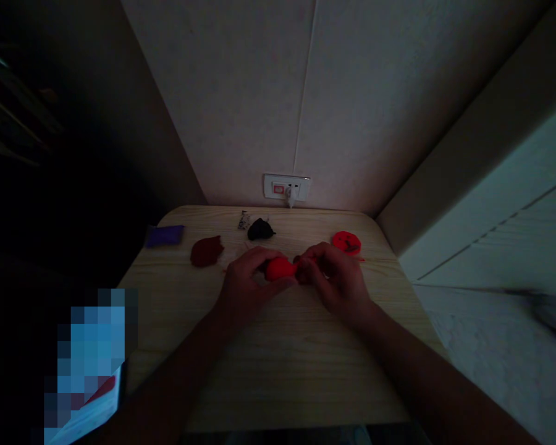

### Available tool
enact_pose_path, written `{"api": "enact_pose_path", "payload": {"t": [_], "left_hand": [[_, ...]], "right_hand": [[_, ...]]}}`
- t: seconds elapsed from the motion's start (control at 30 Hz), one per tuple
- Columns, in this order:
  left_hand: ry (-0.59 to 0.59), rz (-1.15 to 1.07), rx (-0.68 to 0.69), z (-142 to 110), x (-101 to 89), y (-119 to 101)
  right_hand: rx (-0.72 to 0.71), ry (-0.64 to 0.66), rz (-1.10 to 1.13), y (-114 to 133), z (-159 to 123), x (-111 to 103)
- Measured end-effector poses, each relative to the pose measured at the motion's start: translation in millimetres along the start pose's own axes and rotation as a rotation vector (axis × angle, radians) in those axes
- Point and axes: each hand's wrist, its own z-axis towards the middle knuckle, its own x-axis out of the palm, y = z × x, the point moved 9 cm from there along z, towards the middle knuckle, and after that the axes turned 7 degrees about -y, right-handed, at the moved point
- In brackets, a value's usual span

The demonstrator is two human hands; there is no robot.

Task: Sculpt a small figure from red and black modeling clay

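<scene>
A bright red lump of modelling clay (pixel 278 269) is held just above the light wooden tabletop, rounded on the left and drawn out narrower to the right. My left hand (pixel 246 283) wraps thumb and fingers round its fat end. At the narrow end, the fingertips of my right hand (pixel 337 279) pinch the red clay. Something dark reddish shows between and beneath the right fingers; the dim light hides what it is. To the right lies a flat red clay disc (pixel 346 243) with dark marks on it. A brownish-red clay piece (pixel 206 251) rests left of my hands.
A black clay lump (pixel 261 229) and a small patterned wrapper (pixel 244 220) lie toward the back. At the back left is a purple packet (pixel 165 235). The wall has a socket (pixel 286 186) with a plug. A lit, partly pixelated screen (pixel 95 411) is at lower left.
</scene>
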Motion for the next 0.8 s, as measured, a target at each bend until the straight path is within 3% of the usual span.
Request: {"api": "enact_pose_path", "payload": {"t": [0.13, 0.23, 0.43, 0.8], "left_hand": [[-0.012, 0.004, -0.004, -1, -1.3, 2], [-0.025, -0.015, -0.017, -1, -2.3, 4], [-0.078, 0.005, -0.055, 0, -6.7, 8], [-0.46, 0.034, -0.248, 9, -56.0, 26]], "right_hand": [[0.135, -0.227, 0.225, -6, 5, -17], [0.15, -0.289, 0.273, -3, 8, -23], [0.243, -0.258, 0.305, -14, 9, -20], [0.285, -0.109, 0.399, -13, 9, -2]]}}
